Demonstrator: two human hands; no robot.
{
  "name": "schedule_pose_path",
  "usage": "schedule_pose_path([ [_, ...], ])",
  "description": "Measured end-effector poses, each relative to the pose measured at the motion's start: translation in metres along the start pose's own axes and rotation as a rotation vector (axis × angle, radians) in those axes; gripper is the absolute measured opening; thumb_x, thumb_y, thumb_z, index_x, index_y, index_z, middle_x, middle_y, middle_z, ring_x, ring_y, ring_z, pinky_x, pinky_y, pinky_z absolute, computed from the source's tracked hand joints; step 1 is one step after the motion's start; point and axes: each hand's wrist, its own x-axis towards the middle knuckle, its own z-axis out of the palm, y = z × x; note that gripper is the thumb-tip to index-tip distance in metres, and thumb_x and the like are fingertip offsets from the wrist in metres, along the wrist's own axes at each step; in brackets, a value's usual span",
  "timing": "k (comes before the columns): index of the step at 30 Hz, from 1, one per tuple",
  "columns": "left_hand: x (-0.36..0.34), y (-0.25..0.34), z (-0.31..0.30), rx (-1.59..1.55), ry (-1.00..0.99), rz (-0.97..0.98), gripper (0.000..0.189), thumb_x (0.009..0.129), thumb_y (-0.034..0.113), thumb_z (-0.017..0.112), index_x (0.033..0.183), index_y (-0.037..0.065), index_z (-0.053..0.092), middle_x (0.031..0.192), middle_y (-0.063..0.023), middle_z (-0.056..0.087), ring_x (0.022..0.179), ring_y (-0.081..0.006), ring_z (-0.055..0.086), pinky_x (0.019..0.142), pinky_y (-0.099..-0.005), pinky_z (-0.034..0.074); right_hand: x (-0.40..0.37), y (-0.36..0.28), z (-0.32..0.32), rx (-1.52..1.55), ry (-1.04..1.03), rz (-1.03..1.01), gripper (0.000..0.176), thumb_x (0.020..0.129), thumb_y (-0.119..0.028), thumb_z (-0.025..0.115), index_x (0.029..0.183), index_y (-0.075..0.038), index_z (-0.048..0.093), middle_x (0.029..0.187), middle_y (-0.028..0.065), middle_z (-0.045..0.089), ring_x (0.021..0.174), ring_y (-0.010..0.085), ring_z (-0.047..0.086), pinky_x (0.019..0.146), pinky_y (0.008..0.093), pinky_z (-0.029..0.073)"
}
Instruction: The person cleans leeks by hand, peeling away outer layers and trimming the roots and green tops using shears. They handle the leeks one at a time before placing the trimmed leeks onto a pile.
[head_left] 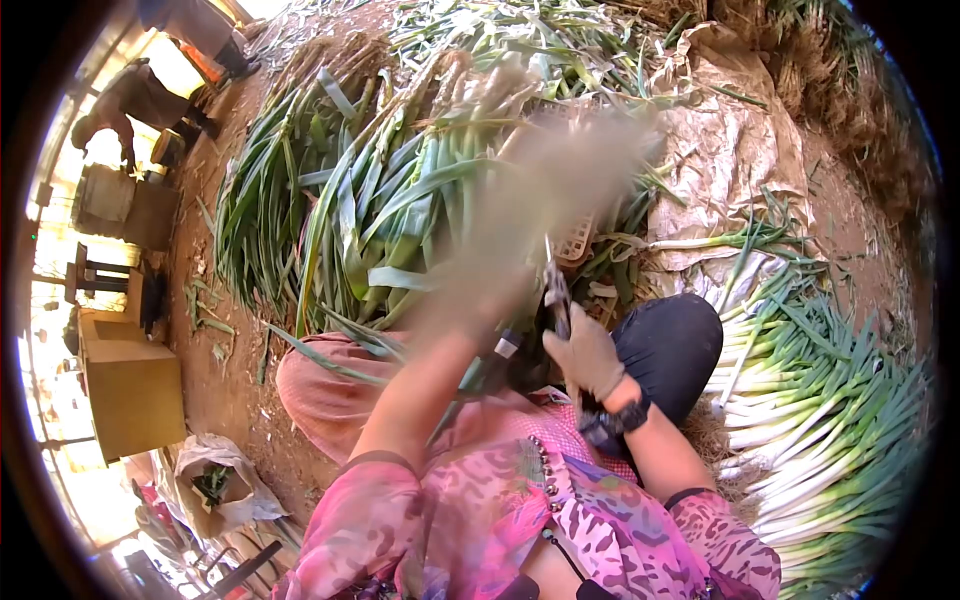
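My right hand (590, 358) wears a pale work glove and is closed around a dark-handled knife (556, 290), its thin blade pointing up and away. My left hand (485, 285) is smeared by motion in front of the leek pile, so its fingers do not show. Beyond it a brownish, blurred bulk (595, 160) stretches up and right; I cannot tell what it is. Untrimmed leeks (390, 190) with long green leaves lie heaped ahead and to the left. To the right, cleaned leeks (790, 410) lie in a row, white stems toward my knee.
A plastic basket (575, 240) stands partly hidden behind my left hand. Brown sheeting (740, 140) lies at upper right, with rooted bundles (840, 110) beyond. At left are a yellowish box (130, 385), a sack (220, 485) and a bending person (130, 110).
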Motion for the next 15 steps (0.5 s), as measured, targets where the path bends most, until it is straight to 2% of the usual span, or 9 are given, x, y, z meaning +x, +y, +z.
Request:
schedule_pose_path([
  [4,-0.001,0.002,0.001,-0.132,-0.013,-0.015,0.046,0.086,0.040,0.071,0.101,-0.004,0.071,0.089,-0.0198,0.073,0.083,-0.0288,0.072,0.076,-0.0386,0.055,0.082,-0.006,-0.017,-0.019,0.066,0.138,0.050,0.084,-0.041,0.064,0.107,0.004,0.061,0.102,0.0309,0.069,0.099,0.0461,0.067,0.089,0.0495,0.053],
  [8,-0.005,0.005,0.008,-0.205,-0.021,-0.035,0.044,0.087,0.038,0.073,0.102,-0.003,0.070,0.087,-0.0151,0.073,0.079,-0.0217,0.070,0.072,-0.0351,0.055,0.132,0.009,-0.028,-0.071,0.162,0.156,0.054,0.082,-0.042,0.065,0.110,0.004,0.063,0.103,0.0312,0.069,0.101,0.0450,0.067,0.089,0.0483,0.052],
  [11,-0.006,0.001,0.012,-0.339,-0.083,-0.024,0.043,0.092,0.037,0.070,0.104,-0.004,0.070,0.089,-0.0122,0.071,0.077,-0.0171,0.066,0.072,-0.0340,0.054,0.093,-0.003,-0.029,-0.017,0.014,0.102,0.051,0.083,-0.042,0.065,0.106,0.004,0.062,0.098,0.0306,0.069,0.095,0.0455,0.067,0.086,0.0494,0.053],
  [14,-0.012,0.000,0.001,-0.403,-0.176,0.041,0.040,0.096,0.035,0.066,0.103,-0.005,0.070,0.090,-0.0116,0.071,0.076,-0.0161,0.063,0.073,-0.0335,0.053,0.052,0.004,-0.014,-0.123,0.024,0.007,0.049,0.083,-0.040,0.065,0.106,0.002,0.060,0.096,0.0285,0.070,0.094,0.0461,0.067,0.086,0.0506,0.053],
  [15,-0.012,-0.005,0.003,-0.487,-0.195,0.001,0.040,0.098,0.034,0.064,0.106,-0.005,0.069,0.091,-0.0109,0.070,0.079,-0.0158,0.064,0.074,-0.0324,0.053,0.053,0.001,-0.016,-0.129,0.021,0.011,0.049,0.083,-0.040,0.065,0.106,0.002,0.060,0.097,0.0283,0.070,0.094,0.0461,0.067,0.086,0.0505,0.053],
])
